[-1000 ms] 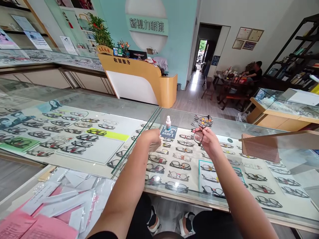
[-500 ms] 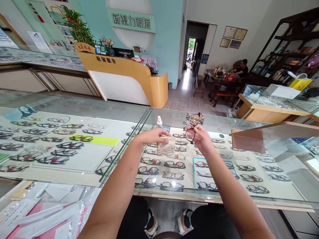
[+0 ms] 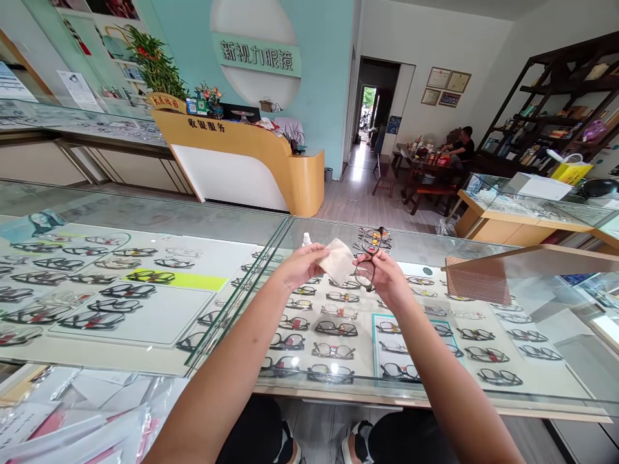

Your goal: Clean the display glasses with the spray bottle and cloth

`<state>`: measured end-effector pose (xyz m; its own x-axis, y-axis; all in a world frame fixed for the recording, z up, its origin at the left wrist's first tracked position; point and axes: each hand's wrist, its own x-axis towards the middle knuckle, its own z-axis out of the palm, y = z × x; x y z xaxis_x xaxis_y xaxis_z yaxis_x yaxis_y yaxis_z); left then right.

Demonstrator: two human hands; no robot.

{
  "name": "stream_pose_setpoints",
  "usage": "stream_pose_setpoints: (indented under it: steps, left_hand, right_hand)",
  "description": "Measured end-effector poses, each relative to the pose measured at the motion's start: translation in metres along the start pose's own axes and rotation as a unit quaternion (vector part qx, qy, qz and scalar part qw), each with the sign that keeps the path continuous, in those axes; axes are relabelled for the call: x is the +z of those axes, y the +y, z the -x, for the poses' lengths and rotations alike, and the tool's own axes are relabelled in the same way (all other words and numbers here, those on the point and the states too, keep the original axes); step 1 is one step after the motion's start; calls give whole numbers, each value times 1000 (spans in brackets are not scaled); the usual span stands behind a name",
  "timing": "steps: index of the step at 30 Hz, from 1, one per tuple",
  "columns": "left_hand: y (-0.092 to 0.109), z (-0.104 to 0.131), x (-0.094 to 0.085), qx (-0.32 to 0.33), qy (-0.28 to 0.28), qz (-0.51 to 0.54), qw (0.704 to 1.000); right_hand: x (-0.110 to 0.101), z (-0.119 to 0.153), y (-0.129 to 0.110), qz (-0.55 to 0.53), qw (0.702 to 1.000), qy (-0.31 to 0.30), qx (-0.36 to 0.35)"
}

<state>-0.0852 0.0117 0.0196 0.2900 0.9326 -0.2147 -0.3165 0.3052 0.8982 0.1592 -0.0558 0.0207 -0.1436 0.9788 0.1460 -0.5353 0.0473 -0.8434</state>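
A pale cream cloth (image 3: 338, 261) is pinched in my left hand (image 3: 305, 263), above the glass counter. Dark-framed eyeglasses (image 3: 366, 273) are in my right hand (image 3: 385, 273), turned on end so one lens sits above the other. The cloth's right edge comes close to the glasses; whether they touch I cannot tell. Just behind my left hand the top of a white bottle (image 3: 306, 239) shows, its lower part hidden. Beyond the right hand, more eyeglasses (image 3: 362, 241) lie on the counter, partly covered by the held pair.
Rows of eyeglasses (image 3: 337, 328) lie inside the glass display case (image 3: 435, 394) under my arms. A wooden board (image 3: 532, 261) rises at its right. Plastic-wrapped papers (image 3: 87, 419) lie at lower left. Across the floor stand a cash desk (image 3: 307, 183) and a seated person (image 3: 463, 147).
My left hand has lifted the cloth up and to the right, towards the glasses. The right hand holds the glasses slightly lower, and the camera view has shifted a little.
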Motion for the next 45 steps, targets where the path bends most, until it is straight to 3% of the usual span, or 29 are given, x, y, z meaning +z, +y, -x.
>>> stream_pose_setpoints:
  steps: [10, 16, 27, 41, 45]
  left_hand:
    - [-8, 7, 19, 82, -38, 117, 989]
    - [-9, 14, 26, 106, -67, 104, 987]
    - [-18, 15, 38, 146, -52, 46, 987]
    - [-29, 16, 46, 112, -109, -39, 987]
    - [-32, 16, 48, 102, -127, 7, 987]
  right_hand:
    - [5, 2, 20, 67, 997, -33, 34]
    - [0, 0, 27, 73, 996, -31, 37]
    - [8, 5, 30, 84, 994, -60, 40]
    - [11, 6, 29, 87, 993, -70, 35]
    - [10, 5, 31, 81, 994, -63, 43]
